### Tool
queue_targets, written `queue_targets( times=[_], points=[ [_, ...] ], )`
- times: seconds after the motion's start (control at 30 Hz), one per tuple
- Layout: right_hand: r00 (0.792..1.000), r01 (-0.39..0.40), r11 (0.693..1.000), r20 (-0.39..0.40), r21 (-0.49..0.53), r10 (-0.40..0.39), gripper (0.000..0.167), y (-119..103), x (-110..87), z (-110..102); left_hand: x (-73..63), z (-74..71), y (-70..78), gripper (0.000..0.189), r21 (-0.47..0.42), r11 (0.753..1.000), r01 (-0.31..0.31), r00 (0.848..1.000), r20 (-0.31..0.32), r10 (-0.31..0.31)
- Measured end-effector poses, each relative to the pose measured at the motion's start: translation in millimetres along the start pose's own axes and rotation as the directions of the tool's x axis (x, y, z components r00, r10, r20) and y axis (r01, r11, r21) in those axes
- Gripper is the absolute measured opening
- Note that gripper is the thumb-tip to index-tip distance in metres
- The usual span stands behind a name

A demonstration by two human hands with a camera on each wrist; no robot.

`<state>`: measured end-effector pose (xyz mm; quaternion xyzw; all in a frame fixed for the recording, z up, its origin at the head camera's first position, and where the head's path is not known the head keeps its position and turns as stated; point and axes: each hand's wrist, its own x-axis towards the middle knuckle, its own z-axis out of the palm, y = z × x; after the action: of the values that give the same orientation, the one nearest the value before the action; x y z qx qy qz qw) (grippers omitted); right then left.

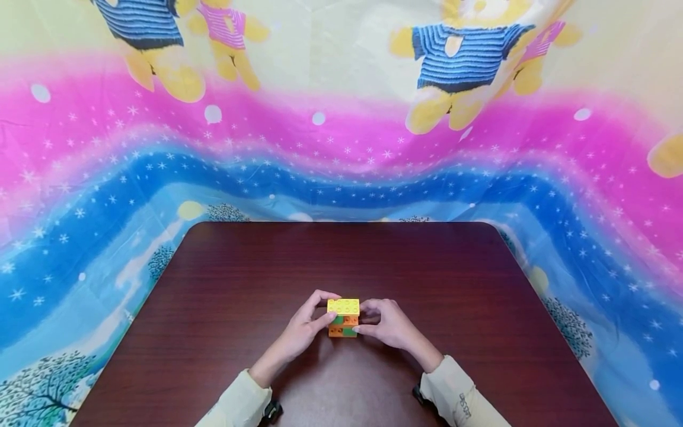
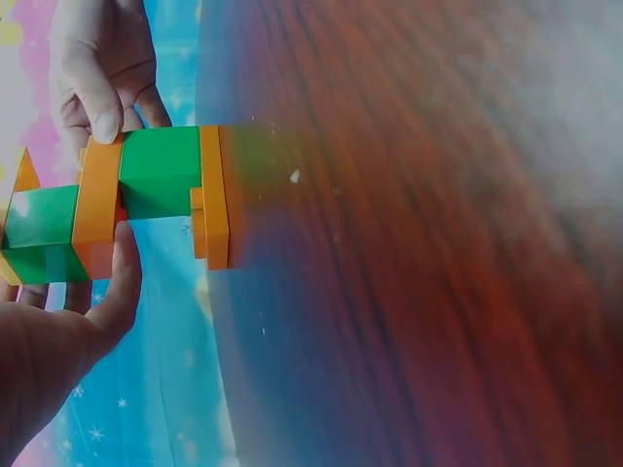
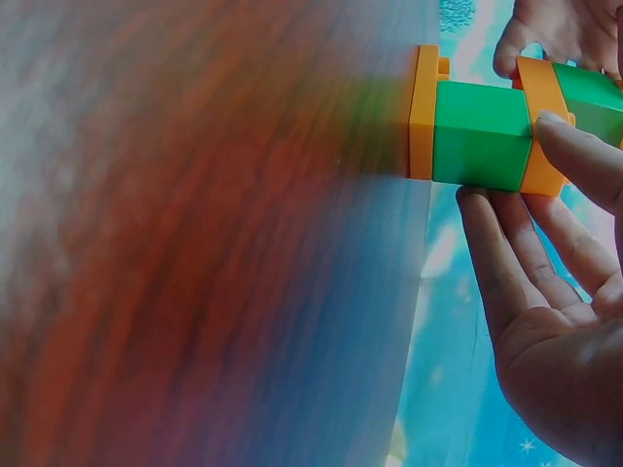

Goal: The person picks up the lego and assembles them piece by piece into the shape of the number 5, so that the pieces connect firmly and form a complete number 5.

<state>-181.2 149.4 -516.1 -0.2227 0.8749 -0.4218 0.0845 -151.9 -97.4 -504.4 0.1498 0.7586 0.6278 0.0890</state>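
A stack of toy building bricks stands upright on the brown table, between both hands. Its yellow top brick shows studs; below it come orange layers and offset green blocks. From the left, my left hand grips the upper part, thumb on the near side and fingers behind. In the left wrist view its thumb meets the middle orange layer. My right hand holds the stack from the right, with its thumb on that layer and fingers along the lower green block.
The dark brown table has rounded far corners. A patterned cloth with printed bears and snowflakes hangs behind it and along both sides.
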Motion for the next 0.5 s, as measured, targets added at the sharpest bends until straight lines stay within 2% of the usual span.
queue_targets(
  times=[0.23, 0.5],
  points=[
    [1.0, -0.005, 1.0, -0.008, -0.008, 0.005, 0.033, 0.1, 0.2, 0.0, 0.1, 2.2, 3.9, 0.03, -0.006, 1.0, -0.001, 1.0, -0.02, 0.001],
    [1.0, -0.006, 1.0, -0.002, -0.014, 0.006, 0.033, 1.1, 0.3, 1.4, -0.3, 2.6, 0.9, 0.029, 0.004, 1.0, -0.009, 0.999, -0.035, 0.01]
  ],
)
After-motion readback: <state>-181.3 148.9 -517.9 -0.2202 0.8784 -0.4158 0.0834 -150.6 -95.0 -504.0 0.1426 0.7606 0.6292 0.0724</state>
